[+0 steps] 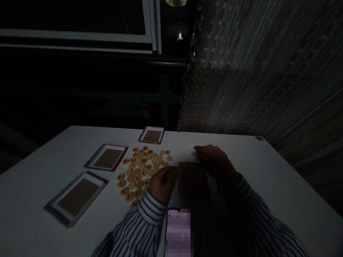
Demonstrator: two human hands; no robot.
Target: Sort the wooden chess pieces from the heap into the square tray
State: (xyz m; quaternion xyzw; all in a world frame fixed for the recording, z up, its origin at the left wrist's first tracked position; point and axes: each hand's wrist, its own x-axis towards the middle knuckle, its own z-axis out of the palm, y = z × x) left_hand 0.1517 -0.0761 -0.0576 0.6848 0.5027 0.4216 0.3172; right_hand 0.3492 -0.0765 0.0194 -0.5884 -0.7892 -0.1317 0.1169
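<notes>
Round wooden pieces (137, 171), some with red or black characters, lie loosely spread on the white table left of centre. My left hand (163, 182) is at their right edge, its fingers curled; whatever they hold, if anything, is hidden. Just right of it sits a dark square box (193, 178) with round pieces inside, dim in shadow. Beside the box's upper right corner is my right hand (214, 160), seen from its back, fingers pointing left and pressed together. Nothing can be made out between them.
Three shallow box-like trays stand on the table (268, 171): one at the back (152, 135), one at the left (107, 157), one nearer (77, 198). A lit phone (177, 232) lies at the front. A bead curtain (241, 71) hangs behind.
</notes>
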